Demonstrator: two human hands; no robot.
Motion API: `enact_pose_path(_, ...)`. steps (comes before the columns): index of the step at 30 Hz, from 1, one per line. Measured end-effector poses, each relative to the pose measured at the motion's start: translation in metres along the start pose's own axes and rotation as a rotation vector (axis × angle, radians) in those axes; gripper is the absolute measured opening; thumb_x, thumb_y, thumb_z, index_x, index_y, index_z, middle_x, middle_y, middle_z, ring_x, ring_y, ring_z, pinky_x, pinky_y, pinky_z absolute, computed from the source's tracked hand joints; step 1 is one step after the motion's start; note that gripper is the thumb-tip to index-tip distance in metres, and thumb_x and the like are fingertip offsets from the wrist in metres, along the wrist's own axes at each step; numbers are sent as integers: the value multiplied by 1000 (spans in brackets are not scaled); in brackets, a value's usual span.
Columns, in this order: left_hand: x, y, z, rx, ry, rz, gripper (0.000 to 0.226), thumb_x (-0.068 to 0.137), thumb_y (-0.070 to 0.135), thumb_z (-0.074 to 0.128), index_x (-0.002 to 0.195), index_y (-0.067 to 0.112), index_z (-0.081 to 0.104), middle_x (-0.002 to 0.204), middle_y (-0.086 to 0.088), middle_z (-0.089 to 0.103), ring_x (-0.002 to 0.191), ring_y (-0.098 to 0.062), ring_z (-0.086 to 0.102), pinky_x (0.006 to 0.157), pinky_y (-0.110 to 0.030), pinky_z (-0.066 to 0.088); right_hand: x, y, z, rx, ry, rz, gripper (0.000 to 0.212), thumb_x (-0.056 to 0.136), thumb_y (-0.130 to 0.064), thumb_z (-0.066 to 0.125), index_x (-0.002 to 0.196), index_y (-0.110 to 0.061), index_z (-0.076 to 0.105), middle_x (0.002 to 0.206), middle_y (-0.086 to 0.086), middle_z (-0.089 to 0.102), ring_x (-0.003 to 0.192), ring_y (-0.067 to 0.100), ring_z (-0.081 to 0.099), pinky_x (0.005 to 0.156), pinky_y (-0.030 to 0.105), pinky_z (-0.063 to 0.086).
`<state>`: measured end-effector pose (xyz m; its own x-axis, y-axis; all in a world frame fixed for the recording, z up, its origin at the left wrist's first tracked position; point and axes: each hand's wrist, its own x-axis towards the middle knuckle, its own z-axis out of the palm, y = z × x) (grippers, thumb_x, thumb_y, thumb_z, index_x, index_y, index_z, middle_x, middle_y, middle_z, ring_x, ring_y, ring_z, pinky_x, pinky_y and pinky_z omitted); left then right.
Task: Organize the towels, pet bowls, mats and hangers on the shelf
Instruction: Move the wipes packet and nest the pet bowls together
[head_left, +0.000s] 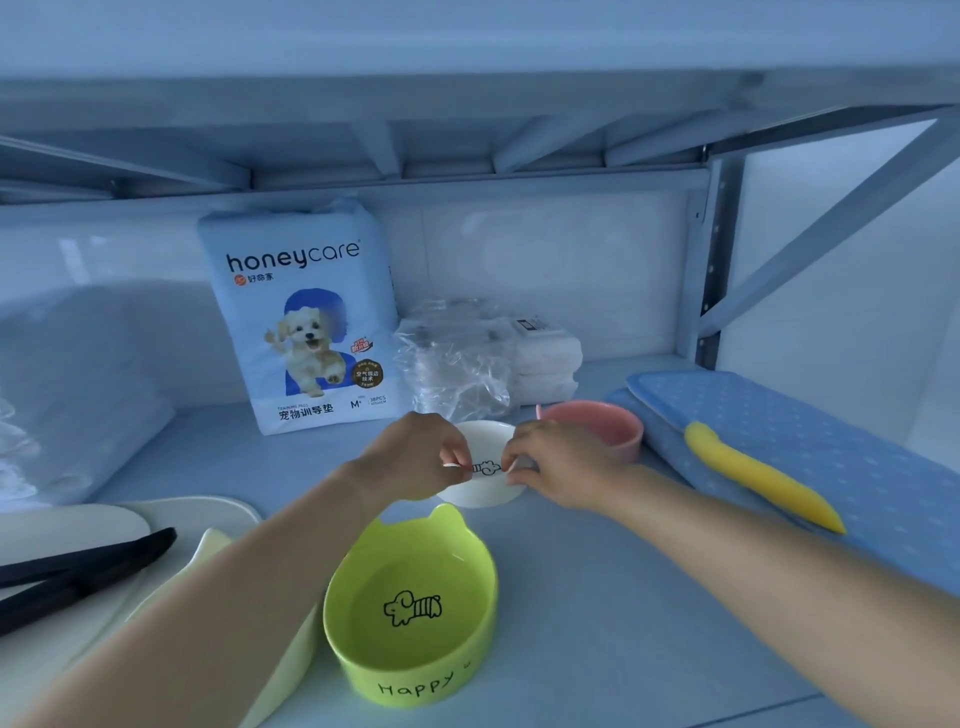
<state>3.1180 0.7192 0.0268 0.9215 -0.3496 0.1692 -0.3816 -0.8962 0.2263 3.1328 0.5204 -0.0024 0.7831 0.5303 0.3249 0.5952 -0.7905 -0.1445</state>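
A white pet bowl (485, 491) with a small black drawing stands mid-shelf. My left hand (415, 457) grips its left rim and my right hand (558, 462) grips its right rim, fingers curled over the edge. Right behind it sits a pink bowl (610, 423). Closer to me stands a lime-green bowl (410, 613) with ear-shaped bumps and the word "Happy". A cream bowl (218, 551) lies at my left forearm, partly hidden by it. Black hangers (78, 571) lie at the left edge.
A honeycare pad pack (306, 322) stands upright at the back. Wrapped white towels (493, 353) sit beside it. A blue dotted mat (831, 441) with a yellow object (753, 475) on it lies on the right. Bagged pads (67, 384) fill the left. The upper shelf hangs low overhead.
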Motion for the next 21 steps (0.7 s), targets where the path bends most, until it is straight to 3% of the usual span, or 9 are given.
enact_pose_path(7,11,-16,4,8,16,52,9,84,29,64,90,27,71,95,10,67,82,-6,56,74,-18,41,7,-1,7,0,60,43,25,85,-32,65,107,-23,66,108,-2,63,100,18,56,84,29,42)
enact_pose_path(11,13,-14,2,-37,-8,95,11,83,27,62,87,34,69,88,16,64,85,-5,58,77,-19,45,3,7,-14,16,124,55,37,78,-35,72,111,-19,66,101,-1,65,95,16,57,70,20,30)
enact_pose_path(14,18,-6,2,-121,37,110,9,81,29,64,84,35,68,85,19,62,87,-4,60,75,-19,46,2,19,-40,17,174,118,31,74,-26,74,104,-17,69,102,0,67,97,16,58,76,25,39)
enact_pose_path(17,26,5,3,-153,68,134,7,81,29,64,80,36,66,86,20,62,87,-3,62,75,-18,46,0,27,-53,-3,107,176,25,74,-23,71,98,-16,70,99,1,68,95,18,58,81,32,45)
enact_pose_path(21,37,17,7,-150,97,142,6,82,29,63,83,33,68,86,19,62,85,-3,63,72,-17,45,-2,34,-47,-108,-20,218,26,79,-34,65,93,-13,68,93,6,68,90,24,59,74,33,47)
